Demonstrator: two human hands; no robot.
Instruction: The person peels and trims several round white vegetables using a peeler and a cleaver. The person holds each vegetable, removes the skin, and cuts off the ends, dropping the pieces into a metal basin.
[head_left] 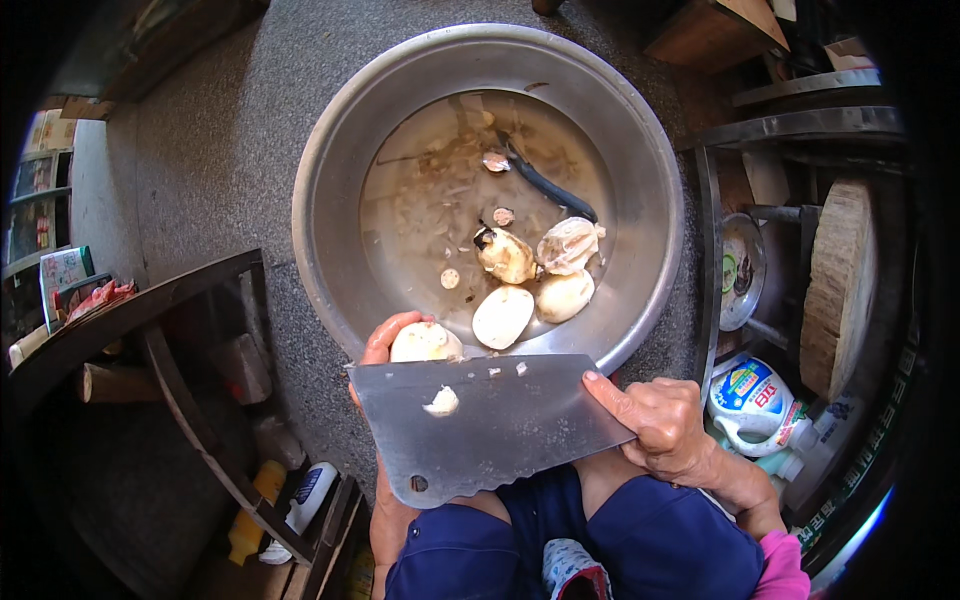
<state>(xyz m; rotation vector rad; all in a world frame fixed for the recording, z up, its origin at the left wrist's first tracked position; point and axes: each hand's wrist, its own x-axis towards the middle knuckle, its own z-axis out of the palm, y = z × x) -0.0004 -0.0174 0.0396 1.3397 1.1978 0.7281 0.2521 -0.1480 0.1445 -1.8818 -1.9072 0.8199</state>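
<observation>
One broad grey cleaver (500,420), centre to lower centre of the frame, blade flat to view, holed at lower left, lower edge scalloped, with pale scraps (440,402) on its face. One right hand (665,425), right of lower centre: fingers folded closed at the cleaver's right end, index finger laid along the blade; handle not visible. One left hand (383,340), left of centre, largely hidden behind the blade: visible fingers curled round the left side of one pale root piece (426,342), held at the cleaver's upper edge; contact with the blade cannot be told. One round metal basin (312,200), upper centre, holding cloudy water (420,190), four further root pieces (503,318) grouped right of centre, three small round slices (450,278), and one dark elongated object (550,185).
</observation>
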